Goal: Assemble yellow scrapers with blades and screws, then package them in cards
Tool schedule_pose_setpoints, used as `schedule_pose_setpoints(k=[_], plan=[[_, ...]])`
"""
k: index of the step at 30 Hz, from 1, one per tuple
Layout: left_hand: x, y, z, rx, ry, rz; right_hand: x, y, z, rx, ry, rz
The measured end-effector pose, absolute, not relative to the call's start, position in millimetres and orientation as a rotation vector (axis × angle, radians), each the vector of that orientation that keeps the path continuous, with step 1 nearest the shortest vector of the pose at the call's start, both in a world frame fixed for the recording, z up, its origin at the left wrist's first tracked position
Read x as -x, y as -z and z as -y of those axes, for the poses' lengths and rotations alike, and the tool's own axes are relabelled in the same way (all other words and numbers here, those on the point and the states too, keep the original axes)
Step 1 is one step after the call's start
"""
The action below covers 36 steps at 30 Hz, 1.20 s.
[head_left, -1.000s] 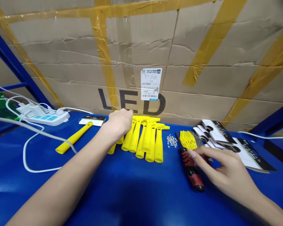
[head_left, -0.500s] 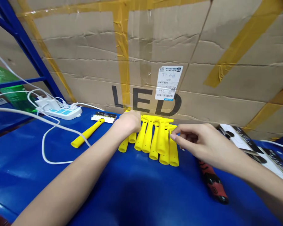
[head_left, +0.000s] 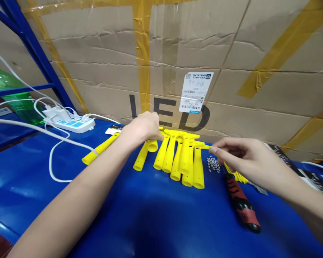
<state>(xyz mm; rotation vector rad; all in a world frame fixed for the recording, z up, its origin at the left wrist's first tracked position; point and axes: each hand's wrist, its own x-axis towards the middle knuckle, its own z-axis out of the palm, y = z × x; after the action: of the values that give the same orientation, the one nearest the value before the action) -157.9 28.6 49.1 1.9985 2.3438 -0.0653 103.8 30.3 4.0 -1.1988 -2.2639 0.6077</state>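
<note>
My left hand is closed around a yellow scraper handle, whose hollow end tilts toward me, raised a little off the table. Beneath it another yellow handle lies on the blue surface. To the right, several yellow T-shaped scraper handles lie side by side, partly overlapping. Thumb and finger of my right hand pinch the crosspiece end of the rightmost yellow handle. Just below those fingertips is a pile of small metal screws or rings, too tiny to tell. A red-and-black screwdriver lies under my right wrist.
A cardboard box stands behind the blue table. At left are a single yellow handle, a white power strip with cables, and a green bottle behind a blue frame. Black-and-white packaging cards lie at right.
My left hand has risen slightly, lifting the yellow handle. My right hand has shifted to the right, uncovering the pile of small metal parts and more of the screwdriver.
</note>
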Motion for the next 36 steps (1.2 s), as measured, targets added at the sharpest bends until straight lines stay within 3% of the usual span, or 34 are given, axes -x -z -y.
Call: schedule_pose_setpoints(k=[3,7,10,16,21,24,36], plan=[[157.6,-67.4,-17.6,-2.164,-0.171,-2.298,-98.7,-2.4,-30.8,1.239,-0.869,2.021],[145.2,-76.3,-6.0,-2.53,-0.452,-1.755,-93.5,-2.8,-30.4,1.164,-1.492,1.381],[134.1,-73.5,-3.2,-2.63,-0.485,-1.542,-94.7,-3.7,-30.7,1.051,-1.742,1.154],[134.5,-66.6,-12.7,-2.614,-0.321,-1.402,-99.5,-1.6,-34.8,1.044,-1.665,1.06],[157.6,-47.0,-34.8,-2.079,0.163,-1.981,-106.5,-3.5,-37.8,1.127,-1.619,1.085],[169.1,-30.1,-46.6,-1.876,0.331,-2.053,-112.2,-5.7,-39.0,1.121,-1.64,1.045],[156.1,-35.6,-48.6,-2.22,0.332,-1.983,-132.7,-16.0,-47.7,1.078,-1.585,1.129]])
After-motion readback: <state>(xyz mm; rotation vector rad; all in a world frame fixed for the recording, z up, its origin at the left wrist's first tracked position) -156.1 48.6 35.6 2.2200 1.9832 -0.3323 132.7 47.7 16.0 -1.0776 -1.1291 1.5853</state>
